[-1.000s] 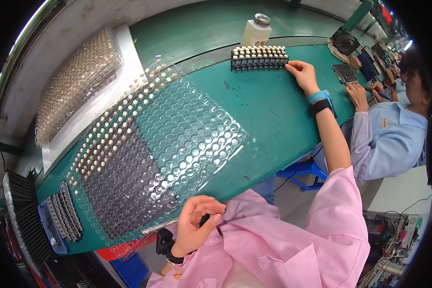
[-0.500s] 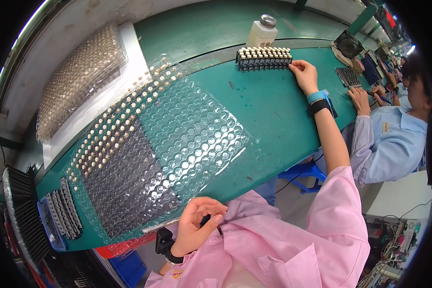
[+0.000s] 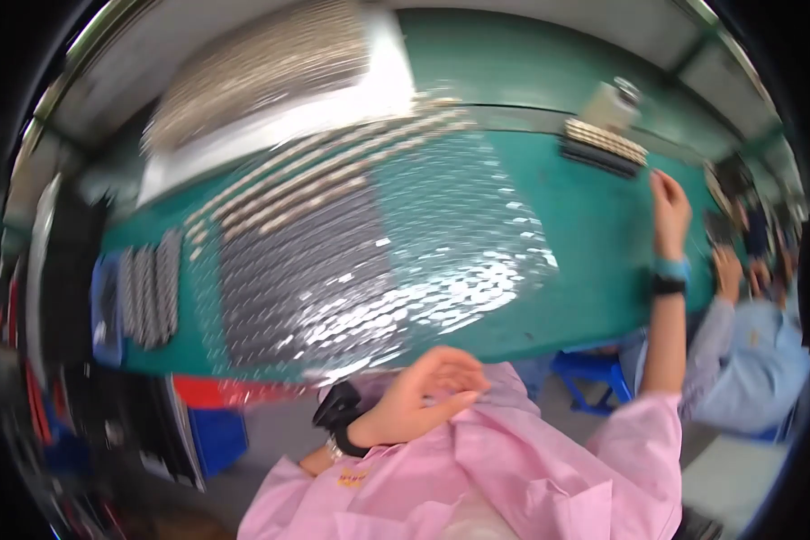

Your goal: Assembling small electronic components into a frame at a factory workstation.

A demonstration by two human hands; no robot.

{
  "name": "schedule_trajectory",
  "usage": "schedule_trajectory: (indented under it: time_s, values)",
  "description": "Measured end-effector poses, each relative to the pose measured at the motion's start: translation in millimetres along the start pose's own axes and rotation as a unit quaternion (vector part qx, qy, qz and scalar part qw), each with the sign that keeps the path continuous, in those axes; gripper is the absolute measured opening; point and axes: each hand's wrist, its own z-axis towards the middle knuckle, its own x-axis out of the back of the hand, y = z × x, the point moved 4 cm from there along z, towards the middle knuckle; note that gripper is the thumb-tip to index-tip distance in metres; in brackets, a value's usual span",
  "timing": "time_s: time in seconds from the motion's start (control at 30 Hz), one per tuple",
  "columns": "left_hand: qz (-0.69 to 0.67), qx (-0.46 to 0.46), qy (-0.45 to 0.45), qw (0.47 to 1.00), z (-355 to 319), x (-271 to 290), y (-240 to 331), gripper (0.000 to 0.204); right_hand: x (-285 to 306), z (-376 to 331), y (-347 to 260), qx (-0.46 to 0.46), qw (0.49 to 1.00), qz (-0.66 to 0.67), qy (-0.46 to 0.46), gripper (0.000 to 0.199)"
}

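Motion blur hides fine detail from us | cream-topped black block (image 3: 603, 148): far right on table (image 3: 594, 243), partly hiding bottle (image 3: 613, 106) | right hand (image 3: 670, 211): just beside block's end, we cannot tell whether fingers grip | left hand (image 3: 430, 391): fingers loosely curled, thumb apart

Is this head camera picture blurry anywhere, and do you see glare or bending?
Head view: motion blur smears the black block with cream tops and the bottle; head view: white glare speckles the clear bubble sheet toward its near side; head view: fisheye distortion curves the green table's near edge.
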Motion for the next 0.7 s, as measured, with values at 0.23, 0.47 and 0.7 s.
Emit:
schedule_trajectory:
  time_s: [0.23, 0.47, 0.7]
  values:
    - [-0.023, -0.108, -0.034, 0.993, -54.0, 1.9, 29.0, 0.029, -72.4, -73.5, -152.2, 0.074, 0.978, 0.115, -0.161, 0.022]
    - [0.288, -0.244, 0.493, 0.784, -179.1, 120.8, 112.5, 0.02, -144.4, -78.0, -102.4, 0.071, 0.959, 0.108, -0.25, 0.019]
    - [0.723, -0.038, 0.592, 0.354, -250.8, 321.6, 168.9, 0.034, -158.2, -75.9, -74.2, 0.036, 0.952, 0.12, -0.278, 0.018]
